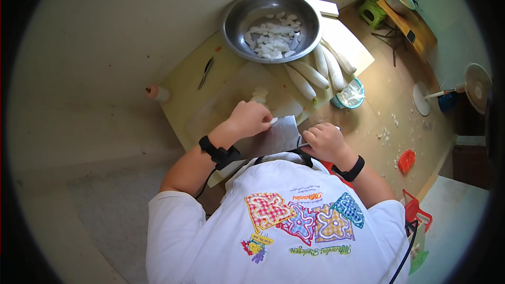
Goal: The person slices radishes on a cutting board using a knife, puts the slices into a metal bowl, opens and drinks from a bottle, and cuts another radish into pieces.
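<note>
Steel fills the space between our hands: the right hand [326, 142] is closed round the handle of a broad cleaver [280, 135], whose blade lies across the near edge of the table [181, 73]. Our left hand [250, 118] pinches a small white piece [273, 121] between thumb and fingers beside the blade, probably to steady it where the edge meets it; we cannot tell if they touch. Just beyond our knuckles lie white slices [259, 94], near enough, we judge, to gather easily. The wide metal bowl [235, 27] stands at the far side, containing more cut pieces [273, 37] and leaving us elbow room. To its right, long pale vegetables [300, 81] lie together within reach. A turquoise basket [341, 103] sits beside the table's right edge, apparently for scraps, and a slim dark-handled tool [205, 72] lies on the left, away from our wrists.
</note>
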The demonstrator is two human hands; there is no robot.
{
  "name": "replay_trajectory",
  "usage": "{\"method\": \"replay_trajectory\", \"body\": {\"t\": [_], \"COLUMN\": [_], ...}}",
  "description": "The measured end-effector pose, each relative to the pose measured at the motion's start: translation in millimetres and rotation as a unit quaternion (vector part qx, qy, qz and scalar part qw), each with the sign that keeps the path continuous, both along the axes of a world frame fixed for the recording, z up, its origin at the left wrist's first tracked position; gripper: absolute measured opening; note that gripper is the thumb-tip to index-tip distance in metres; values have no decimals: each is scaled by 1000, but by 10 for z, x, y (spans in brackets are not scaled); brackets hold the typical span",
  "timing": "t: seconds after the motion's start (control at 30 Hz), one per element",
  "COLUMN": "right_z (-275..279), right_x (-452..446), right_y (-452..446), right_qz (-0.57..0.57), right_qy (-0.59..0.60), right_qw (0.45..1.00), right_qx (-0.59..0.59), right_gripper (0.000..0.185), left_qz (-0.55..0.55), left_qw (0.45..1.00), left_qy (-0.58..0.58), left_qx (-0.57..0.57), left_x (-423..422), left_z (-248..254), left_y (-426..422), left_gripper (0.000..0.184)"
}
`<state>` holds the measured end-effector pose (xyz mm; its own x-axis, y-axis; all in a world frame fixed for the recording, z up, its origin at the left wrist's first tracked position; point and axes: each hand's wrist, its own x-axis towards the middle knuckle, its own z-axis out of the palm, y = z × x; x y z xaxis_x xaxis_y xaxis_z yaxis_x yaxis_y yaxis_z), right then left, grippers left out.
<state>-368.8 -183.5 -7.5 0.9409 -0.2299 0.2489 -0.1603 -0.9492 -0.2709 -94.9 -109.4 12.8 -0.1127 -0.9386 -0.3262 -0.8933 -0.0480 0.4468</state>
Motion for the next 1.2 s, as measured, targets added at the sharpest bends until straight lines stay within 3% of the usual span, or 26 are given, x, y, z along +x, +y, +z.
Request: {"method": "replay_trajectory", "body": {"t": [0.07,0.23,0.27,0.37,0.47,0.6,0.7,0.8,0.9,0.97,1.0,1.07,1.2], "right_z": [-53,-132,-152,-283,-477,-554,-534,-469,-439,-432,-445,-448,-446], "right_x": [-21,-121,-172,-388,-667,-975,-1115,-1102,-1089,-1087,-1083,-1070,-1023], "right_y": [-56,-169,-192,-252,-256,-171,-110,-65,-17,-35,-48,-64,-132], "right_qz": [7,-6,-3,-52,-119,-229,-279,-320,-364,-379,-390,-395,-397], "right_qy": [1,2,1,18,24,41,50,22,10,16,17,19,5], "right_qw": [1000,1000,1000,998,990,968,952,937,917,909,904,902,901], "right_qx": [-5,8,7,41,70,96,119,141,164,172,173,176,177], "right_gripper": [36,31,31,28,25,23,24,20,19,20,21,21,19], "left_qz": [3,223,247,228,226,195,217,178,219,206,212,176,90], "left_qw": [1000,958,953,970,965,972,953,973,965,974,973,957,982], "left_qy": [-4,178,171,83,101,96,92,53,82,19,18,17,-62], "left_qx": [-7,15,37,15,87,91,191,139,118,-91,-92,-229,-157], "left_x": [2,418,527,804,837,846,820,840,817,806,822,874,914], "left_z": [-65,-436,-481,-783,-956,-1176,-1229,-1369,-1465,-1493,-1470,-1400,-1337], "left_y": [-40,-218,-249,-301,-393,-574,-689,-709,-666,-561,-491,-267,386], "left_gripper": [21,25,28,26,22,20,24,22,20,17,17,20,22]}}
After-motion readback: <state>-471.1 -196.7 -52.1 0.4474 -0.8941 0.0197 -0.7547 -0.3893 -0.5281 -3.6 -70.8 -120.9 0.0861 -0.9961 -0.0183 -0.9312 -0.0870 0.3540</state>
